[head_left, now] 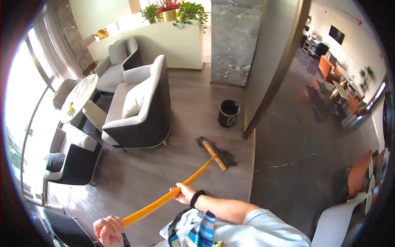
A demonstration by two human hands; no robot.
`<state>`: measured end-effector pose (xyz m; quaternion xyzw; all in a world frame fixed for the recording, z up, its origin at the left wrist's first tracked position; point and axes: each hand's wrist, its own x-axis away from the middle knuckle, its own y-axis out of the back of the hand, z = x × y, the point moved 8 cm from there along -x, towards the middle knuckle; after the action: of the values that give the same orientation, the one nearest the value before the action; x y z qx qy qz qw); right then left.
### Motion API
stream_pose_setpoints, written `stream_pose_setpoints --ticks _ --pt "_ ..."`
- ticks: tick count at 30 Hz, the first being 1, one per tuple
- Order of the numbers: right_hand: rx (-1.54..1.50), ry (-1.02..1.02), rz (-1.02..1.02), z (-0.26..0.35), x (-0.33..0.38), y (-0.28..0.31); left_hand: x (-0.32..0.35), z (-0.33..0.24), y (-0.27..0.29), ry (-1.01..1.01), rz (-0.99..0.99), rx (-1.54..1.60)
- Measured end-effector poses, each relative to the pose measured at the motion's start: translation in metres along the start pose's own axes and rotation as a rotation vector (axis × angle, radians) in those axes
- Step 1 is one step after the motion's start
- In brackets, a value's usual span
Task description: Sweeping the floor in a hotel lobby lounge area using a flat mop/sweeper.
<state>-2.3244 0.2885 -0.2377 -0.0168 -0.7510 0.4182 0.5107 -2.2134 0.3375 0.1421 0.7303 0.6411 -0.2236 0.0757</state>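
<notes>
A mop with a long yellow handle (156, 203) runs diagonally across the lower middle of the view. Its wooden crossbar (214, 155) and dark grey, shaggy strands (226, 157) lie on the wood-look floor. My left hand (109, 229) is closed around the handle's near end at lower left. Farther along the shaft, my right hand (184, 193) grips it too, with a black band on that wrist. Something blue and white, striped in part, lies against my front and is hard to make out.
A black waste bin (228, 113) stands beyond the mop head, beside a partition (269, 66). Grey armchairs (140, 111) surround a marble-topped table (80, 98) at left. Potted plants (168, 15) top a low wall. Orange chairs (327, 69) stand at far right on dark, glossy flooring.
</notes>
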Motion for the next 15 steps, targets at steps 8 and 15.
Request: stream_pose_setpoints --ticks 8,15 --pt "0.451 -0.164 -0.157 -0.014 -0.164 0.012 0.073 0.121 0.094 0.11 -0.551 -0.73" --pt "0.547 -0.216 -0.321 0.015 -0.195 0.012 0.057 0.169 0.116 0.497 -0.768 -0.219"
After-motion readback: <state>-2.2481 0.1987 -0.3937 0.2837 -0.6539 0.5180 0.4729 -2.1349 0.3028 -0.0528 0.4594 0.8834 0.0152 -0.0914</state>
